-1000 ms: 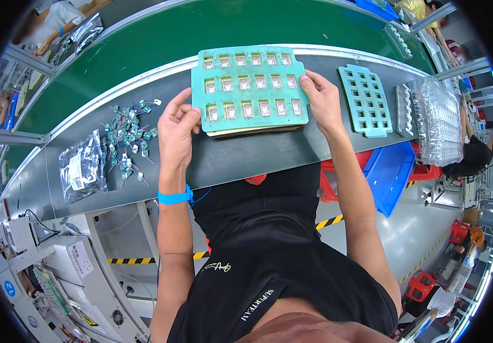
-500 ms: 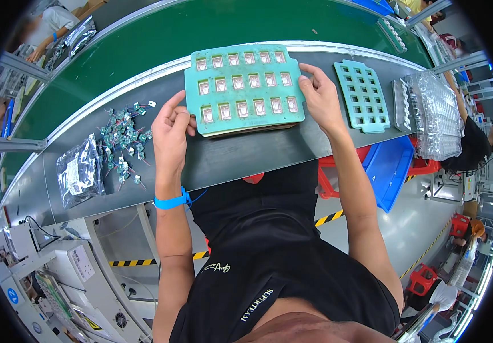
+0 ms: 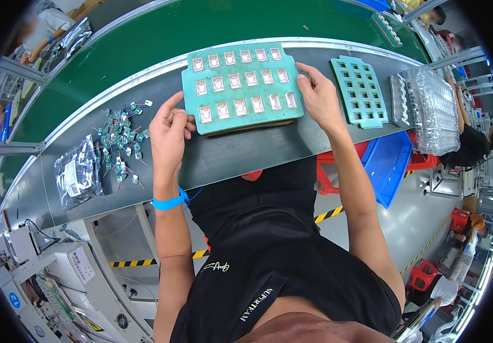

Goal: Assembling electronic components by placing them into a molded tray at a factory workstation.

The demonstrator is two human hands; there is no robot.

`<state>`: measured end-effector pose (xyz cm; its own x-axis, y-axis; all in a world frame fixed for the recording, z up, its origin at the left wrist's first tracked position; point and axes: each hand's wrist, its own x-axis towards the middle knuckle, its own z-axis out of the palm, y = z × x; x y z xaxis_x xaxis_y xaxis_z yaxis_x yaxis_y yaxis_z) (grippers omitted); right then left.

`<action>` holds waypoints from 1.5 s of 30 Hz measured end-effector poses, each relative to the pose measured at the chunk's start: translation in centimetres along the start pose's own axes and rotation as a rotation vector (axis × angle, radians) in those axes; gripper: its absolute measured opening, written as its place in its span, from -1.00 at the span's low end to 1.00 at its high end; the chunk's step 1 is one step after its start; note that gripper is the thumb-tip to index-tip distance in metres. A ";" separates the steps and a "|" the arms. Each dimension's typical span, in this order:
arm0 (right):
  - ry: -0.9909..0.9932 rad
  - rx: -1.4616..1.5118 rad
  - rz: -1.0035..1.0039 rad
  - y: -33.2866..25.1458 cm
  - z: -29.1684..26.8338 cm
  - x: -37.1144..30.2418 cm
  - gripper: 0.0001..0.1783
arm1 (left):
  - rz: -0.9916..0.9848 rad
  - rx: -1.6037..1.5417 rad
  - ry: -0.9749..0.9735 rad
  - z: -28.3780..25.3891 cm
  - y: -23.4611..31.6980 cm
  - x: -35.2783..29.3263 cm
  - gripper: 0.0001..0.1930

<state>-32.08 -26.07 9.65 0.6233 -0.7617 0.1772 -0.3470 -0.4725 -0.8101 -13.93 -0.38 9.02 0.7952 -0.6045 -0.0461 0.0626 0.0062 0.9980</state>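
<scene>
Before me on the bench lies a mint-green tray (image 3: 246, 91) with rows of square pockets, each holding a small pale, clear-looking piece. A brownish layer shows beneath its near edge. My left hand (image 3: 169, 126), with a blue strap at the wrist, is closed at the tray's left edge, fingers bent against the side. At the right edge, my right hand (image 3: 319, 97) grips the rim with thumb and fingers. To the right lies a second mint-green plate (image 3: 361, 91) with open square holes.
At left are a pile of small green circuit boards with wires (image 3: 121, 134) and a silvery bag (image 3: 78, 174). Stacked clear plastic trays (image 3: 432, 111) stand at right, above a blue bin (image 3: 386, 168). A green conveyor belt (image 3: 201, 28) runs beyond the bench. Other people work nearby.
The tray's top face now sits lower around the pale pieces, which look nearly level with it. Both hands stay at its edges; the view has shifted slightly.
</scene>
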 end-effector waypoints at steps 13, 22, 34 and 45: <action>-0.047 0.062 0.054 0.0 -0.1 -0.7 -0.60 | 0.038 0.027 -0.004 0.2 -0.6 -0.9 -0.58; 0.071 -0.146 -0.257 -2.6 -1.2 -4.6 -0.67 | -0.076 -0.028 -0.033 0.0 -0.4 -0.5 -0.66; -0.088 -0.329 -0.430 -3.9 -1.7 -6.2 -0.54 | -0.073 -0.042 -0.020 -0.3 -0.8 -0.5 -0.66; -0.193 0.703 0.304 0.1 0.1 -4.5 -0.60 | -0.148 -0.015 -0.079 -0.1 -1.2 1.6 -0.78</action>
<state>-34.85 -22.63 8.76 0.7054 -0.6912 -0.1567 -0.0373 0.1846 -0.9821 -12.68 -1.23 7.76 0.7270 -0.6604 -0.1882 0.1847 -0.0759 0.9799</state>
